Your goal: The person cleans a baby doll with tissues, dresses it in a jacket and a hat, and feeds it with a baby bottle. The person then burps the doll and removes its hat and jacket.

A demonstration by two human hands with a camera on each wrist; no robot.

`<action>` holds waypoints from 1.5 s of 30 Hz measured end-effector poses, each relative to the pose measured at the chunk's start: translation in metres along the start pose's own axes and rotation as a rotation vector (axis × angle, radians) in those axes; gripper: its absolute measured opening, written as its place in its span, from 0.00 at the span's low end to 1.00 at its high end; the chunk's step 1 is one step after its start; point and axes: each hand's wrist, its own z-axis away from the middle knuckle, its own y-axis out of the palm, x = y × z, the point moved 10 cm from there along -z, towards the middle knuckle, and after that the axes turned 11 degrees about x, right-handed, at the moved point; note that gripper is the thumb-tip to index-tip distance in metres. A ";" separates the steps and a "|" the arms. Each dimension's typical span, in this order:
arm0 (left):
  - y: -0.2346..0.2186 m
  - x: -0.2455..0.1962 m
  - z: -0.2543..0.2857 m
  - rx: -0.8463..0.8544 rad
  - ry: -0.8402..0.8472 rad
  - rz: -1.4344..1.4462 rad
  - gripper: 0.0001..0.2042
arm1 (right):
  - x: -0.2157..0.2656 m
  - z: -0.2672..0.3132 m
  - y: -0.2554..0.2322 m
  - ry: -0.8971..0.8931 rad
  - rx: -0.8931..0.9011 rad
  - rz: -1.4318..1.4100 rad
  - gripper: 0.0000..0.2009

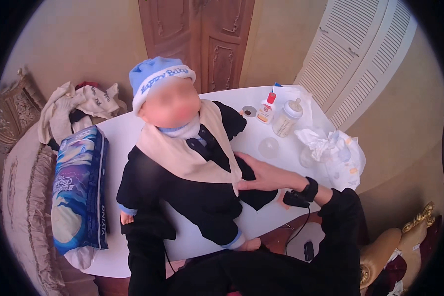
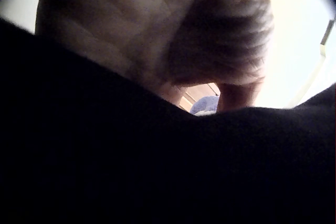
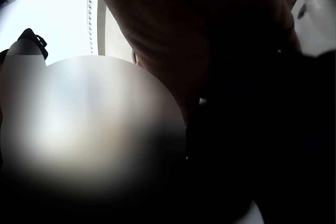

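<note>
A baby doll (image 1: 182,192) in black clothes, a blue-and-white hat (image 1: 158,81) and a cream kerchief (image 1: 180,155) leans back above the white table. My right hand (image 1: 266,175) grips its side at the waist, thumb in front by the kerchief's point. In the right wrist view that hand (image 3: 173,29) is dark against black cloth. The doll hides my left hand in the head view. From the left wrist, the palm of my left hand (image 2: 152,24) shows against black cloth, thumb and fingers going down behind it. A bit of blue hat (image 2: 205,104) appears in the gap.
A diaper pack (image 1: 79,190) stands on the table's left side. At the right are a red-capped bottle (image 1: 266,111), a baby bottle (image 1: 287,121), a clear round lid (image 1: 268,147) and a crumpled diaper (image 1: 338,158). The table (image 1: 261,227) has its near edge by my body.
</note>
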 end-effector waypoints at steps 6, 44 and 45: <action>0.001 -0.017 0.023 -0.043 0.020 -0.048 0.24 | 0.016 -0.003 0.021 0.156 0.016 -0.154 0.47; -0.032 -0.037 0.066 -0.260 0.049 -0.149 0.24 | -0.074 -0.147 0.034 0.080 -0.051 -1.134 0.30; -0.031 -0.038 0.067 -0.265 0.049 -0.151 0.24 | -0.073 -0.148 0.035 0.075 -0.044 -1.121 0.30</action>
